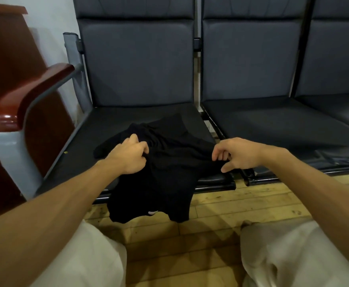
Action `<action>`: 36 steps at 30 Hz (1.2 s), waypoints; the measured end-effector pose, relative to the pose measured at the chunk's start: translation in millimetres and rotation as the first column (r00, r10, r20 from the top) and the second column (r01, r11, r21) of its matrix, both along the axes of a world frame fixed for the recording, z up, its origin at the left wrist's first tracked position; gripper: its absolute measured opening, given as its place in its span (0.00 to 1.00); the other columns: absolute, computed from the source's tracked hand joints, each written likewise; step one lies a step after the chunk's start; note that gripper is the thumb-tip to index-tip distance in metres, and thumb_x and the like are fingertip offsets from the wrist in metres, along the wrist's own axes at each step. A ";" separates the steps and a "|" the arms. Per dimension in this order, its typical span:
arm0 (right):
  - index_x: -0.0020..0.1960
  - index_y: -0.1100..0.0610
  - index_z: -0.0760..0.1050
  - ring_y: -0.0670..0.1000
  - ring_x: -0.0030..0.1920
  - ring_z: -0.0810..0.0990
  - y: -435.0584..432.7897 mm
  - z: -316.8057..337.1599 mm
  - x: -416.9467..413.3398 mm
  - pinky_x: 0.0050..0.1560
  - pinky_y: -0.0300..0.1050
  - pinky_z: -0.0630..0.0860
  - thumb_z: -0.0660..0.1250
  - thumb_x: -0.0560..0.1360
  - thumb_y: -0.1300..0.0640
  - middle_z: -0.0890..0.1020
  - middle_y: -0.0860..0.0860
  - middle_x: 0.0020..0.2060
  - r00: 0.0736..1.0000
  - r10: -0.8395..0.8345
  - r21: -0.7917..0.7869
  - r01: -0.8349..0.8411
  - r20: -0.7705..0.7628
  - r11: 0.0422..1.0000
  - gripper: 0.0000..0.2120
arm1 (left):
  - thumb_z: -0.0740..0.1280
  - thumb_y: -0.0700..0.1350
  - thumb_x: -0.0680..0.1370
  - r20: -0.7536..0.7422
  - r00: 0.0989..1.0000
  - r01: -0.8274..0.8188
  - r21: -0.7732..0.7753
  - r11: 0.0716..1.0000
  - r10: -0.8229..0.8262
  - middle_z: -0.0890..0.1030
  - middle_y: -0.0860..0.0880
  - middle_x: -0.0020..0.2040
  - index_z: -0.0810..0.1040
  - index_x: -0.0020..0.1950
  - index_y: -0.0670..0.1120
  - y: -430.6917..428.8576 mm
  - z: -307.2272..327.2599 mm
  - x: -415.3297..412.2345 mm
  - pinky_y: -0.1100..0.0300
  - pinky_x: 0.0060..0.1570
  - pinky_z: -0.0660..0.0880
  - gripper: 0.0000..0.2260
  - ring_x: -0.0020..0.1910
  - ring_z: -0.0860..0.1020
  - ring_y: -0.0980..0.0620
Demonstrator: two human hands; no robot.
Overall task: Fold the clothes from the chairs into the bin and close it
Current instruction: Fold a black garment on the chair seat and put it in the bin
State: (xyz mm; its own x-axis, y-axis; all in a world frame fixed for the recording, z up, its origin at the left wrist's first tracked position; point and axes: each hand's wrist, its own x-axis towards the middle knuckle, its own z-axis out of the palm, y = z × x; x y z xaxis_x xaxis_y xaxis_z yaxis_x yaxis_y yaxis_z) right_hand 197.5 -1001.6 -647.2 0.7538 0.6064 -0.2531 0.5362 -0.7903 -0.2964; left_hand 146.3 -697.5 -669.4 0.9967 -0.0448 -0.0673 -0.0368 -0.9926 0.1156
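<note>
Black garment [170, 168] overhangs chair seat [109, 125], wooden armrest [30, 96] alongside.

Black garment [175, 162] crumpled on the end chair [115, 123], held at both sides.

It lies bunched across the front of the dark padded seat. Its lower part hangs over the seat's front edge toward the floor, with a small white tag [152, 213] showing near the hem. My left grip [130, 155] clutches a fold on its left side. My right grip [238, 155] pinches its right edge, just by the gap to the next seat.
</note>
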 end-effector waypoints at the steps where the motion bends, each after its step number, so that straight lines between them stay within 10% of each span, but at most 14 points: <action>1: 0.60 0.49 0.75 0.47 0.54 0.76 -3.7 -2.3 -1.5 0.55 0.41 0.74 0.75 0.71 0.57 0.76 0.46 0.54 1.000 -0.006 -0.026 0.005 -0.019 1.000 0.19 | 0.62 0.43 0.78 0.048 0.997 0.063 0.061 0.996 -0.066 0.68 0.48 0.60 0.73 0.62 0.50 -9.9 -0.2 0.2 0.53 0.60 0.69 0.13 0.60 0.69 0.47; 8: 0.56 0.50 0.76 0.41 0.45 0.73 -10.9 -22.9 1.4 0.41 0.31 0.68 0.75 0.70 0.60 0.76 0.45 0.49 0.999 -0.049 0.030 0.048 0.014 0.998 0.17 | 0.66 0.59 0.77 -0.012 0.950 0.299 -0.248 0.922 -0.311 0.70 0.53 0.55 0.72 0.61 0.50 -110.6 -14.4 1.6 0.54 0.58 0.73 0.18 0.56 0.72 0.54; 16: 0.52 0.48 0.79 0.43 0.50 0.79 -19.1 -9.6 14.3 0.58 0.43 0.76 0.71 0.74 0.59 0.82 0.46 0.49 0.996 -0.039 0.126 0.049 -0.083 0.991 0.09 | 0.67 0.48 0.79 -0.062 0.945 0.289 -0.296 0.910 -0.321 0.70 0.53 0.46 0.73 0.49 0.50 -119.0 -23.7 25.9 0.59 0.47 0.70 0.04 0.48 0.72 0.53; 24: 0.45 0.50 0.76 0.45 0.46 0.77 -23.3 4.4 14.8 0.52 0.42 0.74 0.62 0.79 0.65 0.79 0.47 0.43 0.989 -0.116 0.407 0.142 -0.088 0.902 0.12 | 0.61 0.41 0.82 -0.199 0.954 -0.046 -0.838 0.544 -0.225 0.80 0.47 0.46 0.74 0.50 0.47 -117.6 -4.7 24.0 0.52 0.57 0.76 0.04 0.46 0.78 0.51; 31: 0.52 0.53 0.78 0.44 0.47 0.80 -15.0 11.4 12.1 0.51 0.38 0.75 0.71 0.75 0.57 0.81 0.48 0.46 0.981 -0.017 0.371 0.090 -0.195 0.924 0.07 | 0.62 0.57 0.80 -0.235 0.956 -0.107 -0.837 0.537 -0.176 0.80 0.51 0.53 0.77 0.52 0.50 -114.7 2.4 21.0 0.56 0.60 0.73 0.12 0.55 0.78 0.53; 36: 0.52 0.54 0.80 0.47 0.47 0.81 -11.3 8.0 12.7 0.54 0.44 0.77 0.73 0.73 0.57 0.82 0.50 0.46 0.992 0.013 0.344 0.031 -0.125 0.938 0.08 | 0.68 0.53 0.77 -0.156 0.947 0.101 -0.687 0.719 -0.282 0.80 0.49 0.46 0.77 0.52 0.50 -105.7 5.1 12.2 0.52 0.51 0.76 0.08 0.43 0.78 0.56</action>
